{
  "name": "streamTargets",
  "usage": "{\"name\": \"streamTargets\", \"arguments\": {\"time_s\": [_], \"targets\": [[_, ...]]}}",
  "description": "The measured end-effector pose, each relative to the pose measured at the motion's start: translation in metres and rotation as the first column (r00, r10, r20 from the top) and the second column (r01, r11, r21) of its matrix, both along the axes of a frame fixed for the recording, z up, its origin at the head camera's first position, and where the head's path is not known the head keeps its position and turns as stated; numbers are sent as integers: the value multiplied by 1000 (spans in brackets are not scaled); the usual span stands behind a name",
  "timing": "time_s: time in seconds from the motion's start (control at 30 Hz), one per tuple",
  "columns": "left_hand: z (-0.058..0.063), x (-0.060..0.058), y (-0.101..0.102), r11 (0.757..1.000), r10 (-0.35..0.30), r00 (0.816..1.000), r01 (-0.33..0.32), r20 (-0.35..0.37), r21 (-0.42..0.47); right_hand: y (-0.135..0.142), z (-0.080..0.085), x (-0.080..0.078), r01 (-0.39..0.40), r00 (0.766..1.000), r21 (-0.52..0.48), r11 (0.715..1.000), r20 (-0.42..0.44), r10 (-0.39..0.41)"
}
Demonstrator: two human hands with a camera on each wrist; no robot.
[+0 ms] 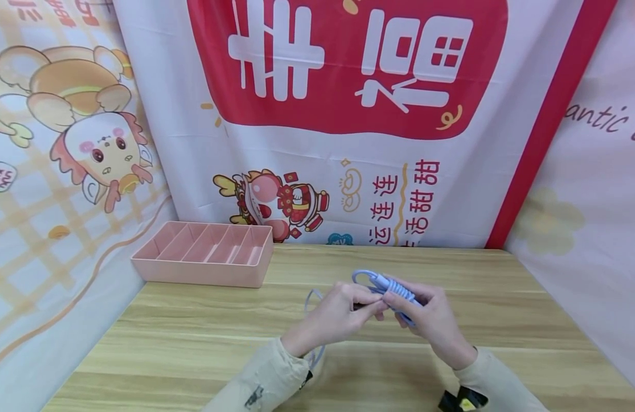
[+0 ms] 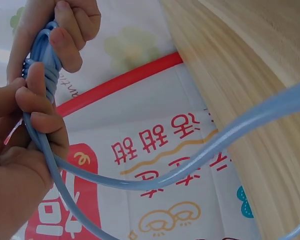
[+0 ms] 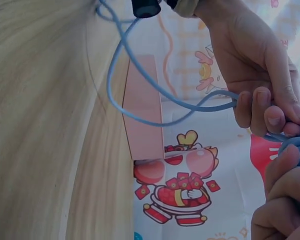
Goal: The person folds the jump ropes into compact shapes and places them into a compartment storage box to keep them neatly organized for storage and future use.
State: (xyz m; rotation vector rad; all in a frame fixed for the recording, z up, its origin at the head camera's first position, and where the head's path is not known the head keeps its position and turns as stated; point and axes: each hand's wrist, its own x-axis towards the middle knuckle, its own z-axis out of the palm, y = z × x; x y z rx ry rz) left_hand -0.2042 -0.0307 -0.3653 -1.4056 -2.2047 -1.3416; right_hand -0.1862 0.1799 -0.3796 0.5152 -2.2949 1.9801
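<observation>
A light blue cable (image 1: 401,290) is bundled, with several turns wound round its middle and a small loop at the upper end. My right hand (image 1: 435,317) grips this bundle above the wooden table. Close beside it, my left hand (image 1: 338,313) pinches a length of the same cable between thumb and fingers. In the left wrist view, strands of loose cable (image 2: 135,185) run out of the left hand. The right wrist view shows them as a long hanging loop (image 3: 155,122) under that hand.
A pink divided box (image 1: 199,272) with several compartments stands at the table's back left. Printed cloth (image 1: 343,154) hangs behind the wooden table (image 1: 194,343) and along both its sides.
</observation>
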Motion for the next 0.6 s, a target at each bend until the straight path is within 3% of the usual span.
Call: {"name": "streamTargets", "arguments": {"time_s": [0.3, 0.6], "targets": [[-3, -3, 1, 1000, -16, 994, 15, -107, -16, -3, -4, 1, 56, 998, -118, 991, 8, -56], [-6, -3, 4, 999, 29, 994, -30, -110, -14, -8, -4, 4, 157, 986, -218, 963, 87, -141]]}}
